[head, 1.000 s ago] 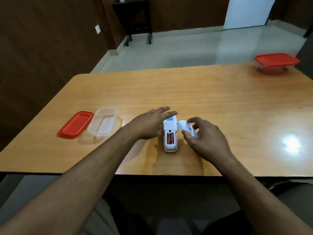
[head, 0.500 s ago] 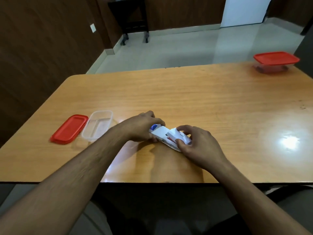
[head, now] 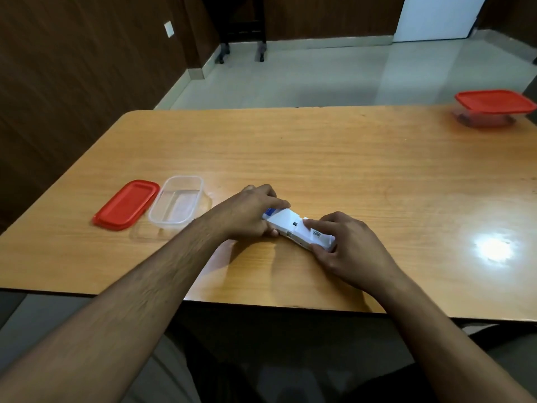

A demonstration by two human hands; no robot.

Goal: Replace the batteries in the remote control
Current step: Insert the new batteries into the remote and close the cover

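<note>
A white remote control (head: 286, 223) lies back side up on the wooden table (head: 319, 158), angled from upper left to lower right. My left hand (head: 247, 212) grips its upper end, where a blue patch shows. My right hand (head: 345, 248) holds the lower end, with the thumb pressing the white battery cover (head: 318, 237) down over the compartment. The cover bears a small printed label. No batteries are visible; the compartment is hidden beneath the cover.
An empty clear plastic box (head: 177, 202) sits left of my hands, with its red lid (head: 126, 205) beside it. A second box with a red lid (head: 494, 107) stands at the far right corner. The table's near edge runs just below my wrists.
The remote, first lying straight with batteries exposed, was turned at an angle. My right hand brought the cover onto it, and the batteries are now covered.
</note>
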